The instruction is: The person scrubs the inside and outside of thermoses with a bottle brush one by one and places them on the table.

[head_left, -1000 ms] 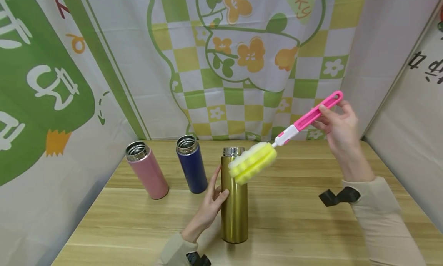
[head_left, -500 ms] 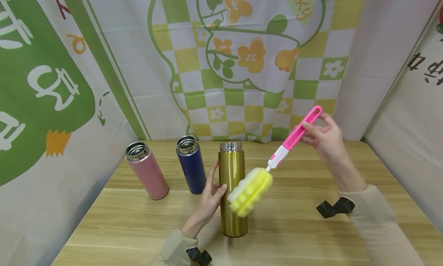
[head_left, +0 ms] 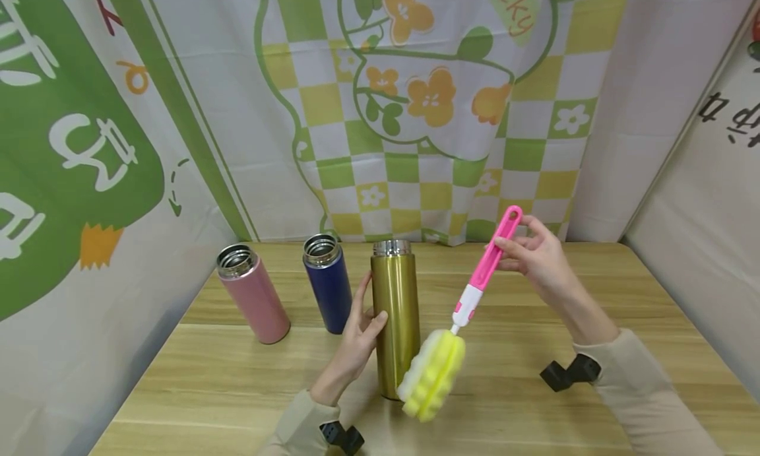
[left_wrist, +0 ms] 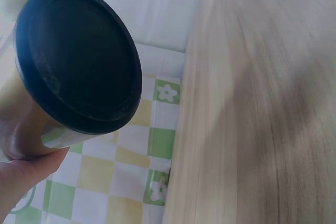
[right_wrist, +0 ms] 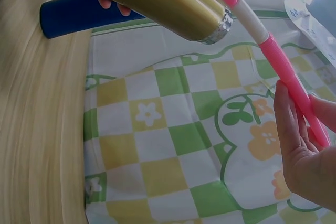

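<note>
My left hand (head_left: 356,340) grips a gold steel thermos bottle (head_left: 396,304) around its left side, the lidless steel mouth facing up. In the left wrist view the bottle's dark round base (left_wrist: 79,59) shows from below, lifted above the tabletop. My right hand (head_left: 540,258) pinches the pink handle of a sponge bottle brush (head_left: 430,377) between thumb and fingers. The brush slants down, its yellow and white sponge head at the lower right of the bottle, overlapping it in the head view. Beyond the bottle's mouth, the right wrist view shows the pink handle (right_wrist: 286,66).
A pink bottle (head_left: 255,301) and a dark blue bottle (head_left: 329,291), both lidless, stand on the wooden table (head_left: 196,390) left of the gold one. A checked, flower-printed curtain (head_left: 332,172) hangs behind the table's far edge, with printed cloth at both sides.
My right hand has moved down and left, swinging the brush steeper, its sponge head dropping from near the gold bottle's mouth to its base. The gold bottle has risen slightly and shifted left.
</note>
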Motion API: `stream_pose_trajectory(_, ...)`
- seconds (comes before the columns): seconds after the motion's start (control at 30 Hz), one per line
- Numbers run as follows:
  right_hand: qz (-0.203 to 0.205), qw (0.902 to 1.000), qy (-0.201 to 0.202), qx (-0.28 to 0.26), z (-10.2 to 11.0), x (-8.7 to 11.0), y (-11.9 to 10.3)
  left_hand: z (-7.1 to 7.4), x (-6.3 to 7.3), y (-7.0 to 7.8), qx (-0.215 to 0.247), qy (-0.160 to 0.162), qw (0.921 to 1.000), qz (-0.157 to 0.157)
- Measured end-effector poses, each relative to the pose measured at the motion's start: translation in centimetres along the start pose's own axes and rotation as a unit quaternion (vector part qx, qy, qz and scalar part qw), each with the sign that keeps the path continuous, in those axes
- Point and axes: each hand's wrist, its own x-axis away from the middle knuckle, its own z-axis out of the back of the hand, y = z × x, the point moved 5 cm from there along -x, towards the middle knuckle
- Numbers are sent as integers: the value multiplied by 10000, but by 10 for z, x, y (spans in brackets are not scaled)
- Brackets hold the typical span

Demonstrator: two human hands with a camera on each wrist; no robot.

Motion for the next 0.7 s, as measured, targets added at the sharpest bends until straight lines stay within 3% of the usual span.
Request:
stream_pose_trajectory(0.17, 40, 9999, -46, 129, -3, -1, 0, 1, 0, 1, -48, -2, 10000, -24)
stream_pose_trajectory(0.37, 308, 9991, 134, -252, 3, -7, -12, -1, 1, 1, -109, -209, 9997, 98)
stream_pose_trajectory(0.7, 530, 9898, 833, -1025, 17, -16, -38, -4, 5, -1, -119, -512, 9981, 321)
